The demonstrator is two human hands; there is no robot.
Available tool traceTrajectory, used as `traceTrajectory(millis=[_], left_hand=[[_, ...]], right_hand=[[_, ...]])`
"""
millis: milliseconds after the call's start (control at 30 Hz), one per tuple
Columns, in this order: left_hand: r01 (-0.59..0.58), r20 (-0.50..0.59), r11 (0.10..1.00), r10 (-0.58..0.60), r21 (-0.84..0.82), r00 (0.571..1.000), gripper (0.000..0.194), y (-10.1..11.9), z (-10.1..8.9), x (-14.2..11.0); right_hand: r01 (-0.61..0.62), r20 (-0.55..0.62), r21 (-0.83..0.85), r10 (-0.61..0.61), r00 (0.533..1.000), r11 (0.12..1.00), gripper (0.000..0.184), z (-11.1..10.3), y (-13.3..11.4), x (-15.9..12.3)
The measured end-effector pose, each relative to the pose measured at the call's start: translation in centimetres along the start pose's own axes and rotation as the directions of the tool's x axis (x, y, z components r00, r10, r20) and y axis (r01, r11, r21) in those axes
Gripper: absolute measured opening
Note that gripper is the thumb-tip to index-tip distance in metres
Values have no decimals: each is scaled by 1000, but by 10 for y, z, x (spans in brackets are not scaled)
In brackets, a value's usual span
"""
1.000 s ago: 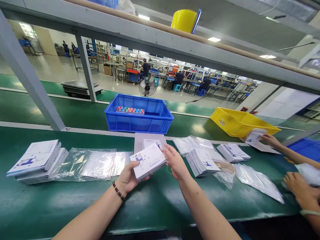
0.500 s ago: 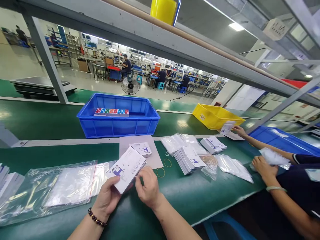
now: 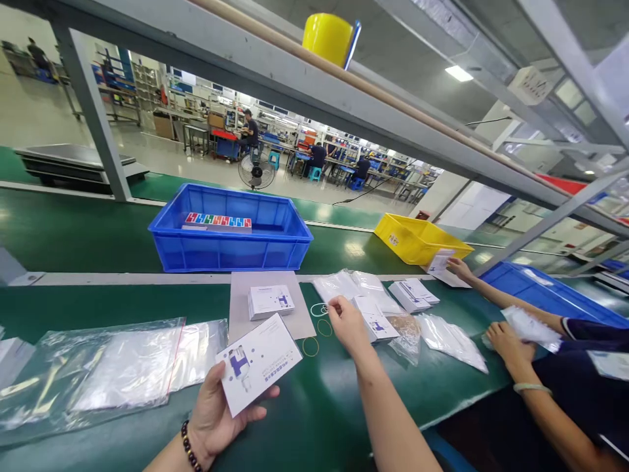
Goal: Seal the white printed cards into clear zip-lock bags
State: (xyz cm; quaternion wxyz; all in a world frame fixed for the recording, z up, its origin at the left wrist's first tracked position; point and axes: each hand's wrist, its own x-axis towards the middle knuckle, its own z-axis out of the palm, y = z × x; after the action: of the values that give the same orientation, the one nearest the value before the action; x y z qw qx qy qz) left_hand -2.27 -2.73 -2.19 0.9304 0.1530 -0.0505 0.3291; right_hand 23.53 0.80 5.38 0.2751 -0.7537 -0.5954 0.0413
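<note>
My left hand (image 3: 223,400) holds a small stack of white printed booklets (image 3: 260,364), tilted, its top cover bearing a purple picture. The thumb lies on the near edge and the fingers are underneath. Over the bench, my right hand (image 3: 348,321) is closed in a pinch at a white rubber band (image 3: 318,309); the exact contact at the fingertips is partly hidden. Two yellowish rubber bands, one of them a loose loop (image 3: 310,347), lie just left of that hand. Another booklet stack (image 3: 271,302) rests on a grey-white card (image 3: 240,282) behind the held one.
A blue bin (image 3: 230,254) with colourful boxes stands behind the card. Clear plastic bags (image 3: 122,367) lie at left. Right of my right hand are booklet stacks (image 3: 376,319) and more bags (image 3: 449,341). A co-worker's arms reach in from the right, near a yellow bin (image 3: 417,239).
My right hand has left the booklets and moved right and away from me to the rubber bands. The booklets in my left hand have come lower and turned flatter, with their cover facing me.
</note>
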Motion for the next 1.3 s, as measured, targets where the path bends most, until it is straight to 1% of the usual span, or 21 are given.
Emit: traceTrajectory(millis=[67, 133, 167, 233, 300, 333, 400, 467, 533, 600, 667, 767, 833, 900, 967, 1000, 1067, 1133, 1167, 1233, 1300], left_hand=[[-3, 11, 1000, 3, -31, 1000, 42, 4, 2, 2], [-16, -18, 997, 15, -76, 1000, 47, 7, 3, 4], [-35, -35, 995, 32, -94, 999, 45, 9, 2, 5], [-91, -69, 990, 84, -110, 994, 39, 12, 0, 7], [-162, -119, 981, 149, -106, 982, 36, 17, -3, 9], [-196, -153, 976, 180, -98, 972, 36, 19, -6, 9], [-261, -237, 963, 237, -73, 942, 37, 25, -10, 9], [-304, -328, 952, 275, -39, 903, 42, 29, -12, 8], [-321, -394, 947, 294, -4, 871, 52, 31, -11, 8], [-329, -421, 944, 310, 28, 853, 61, 31, -8, 9], [-341, -429, 939, 329, 51, 841, 65, 30, -4, 10], [-376, -460, 924, 365, 69, 810, 63, 31, -2, 12], [-385, -489, 919, 376, 87, 787, 65, 34, -1, 11], [-377, -522, 919, 378, 113, 765, 69, 38, 0, 10], [-372, -547, 918, 384, 139, 744, 72, 42, 2, 8], [-375, -550, 915, 391, 149, 738, 73, 43, 3, 8], [-378, -544, 912, 402, 162, 737, 76, 46, 5, 7], [-372, -546, 913, 402, 171, 735, 77, 47, 6, 7], [-365, -555, 915, 397, 174, 731, 76, 47, 6, 7], [-357, -575, 917, 390, 177, 719, 71, 46, 6, 9], [-378, -558, 910, 406, 172, 723, 60, 43, 5, 11]], right_hand=[[-25, 39, -60, 27, 999, 998, 14, -1, 8, 8], [7, 39, -61, -4, 999, 998, 14, 0, 6, 10], [60, 30, -29, -59, 998, 998, 14, 1, 2, 8], [263, -37, 141, -260, 965, 954, 18, 3, -11, 1], [337, -63, 272, -333, 941, 901, 24, 9, -25, -8], [311, -30, 328, -319, 947, 892, 27, 13, -30, -12], [174, 133, 469, -264, 955, 866, 41, 26, -38, -19], [-27, 357, 618, -249, 900, 785, 53, 42, -45, -24], [-220, 497, 712, -257, 829, 666, 54, 58, -51, -29], [-339, 524, 765, -222, 823, 548, 47, 70, -58, -34], [-389, 498, 806, -156, 853, 446, 38, 74, -63, -37], [-391, 433, 856, -58, 899, 338, 28, 67, -61, -34], [-357, 382, 884, -27, 924, 301, 27, 56, -55, -29], [-293, 330, 898, -64, 942, 327, 24, 42, -47, -23], [-209, 315, 874, -185, 931, 439, 16, 29, -41, -18], [-158, 334, 840, -266, 904, 520, 12, 24, -39, -17], [-4, 408, 727, -427, 807, 686, 4, 19, -37, -16], [239, 417, 602, -554, 720, 762, 10, 22, -38, -19], [377, 354, 550, -617, 703, 745, 12, 26, -40, -22], [625, 113, 438, -729, 675, 646, 15, 37, -44, -31], [794, -137, 302, -800, 584, 528, 20, 47, -49, -41]])
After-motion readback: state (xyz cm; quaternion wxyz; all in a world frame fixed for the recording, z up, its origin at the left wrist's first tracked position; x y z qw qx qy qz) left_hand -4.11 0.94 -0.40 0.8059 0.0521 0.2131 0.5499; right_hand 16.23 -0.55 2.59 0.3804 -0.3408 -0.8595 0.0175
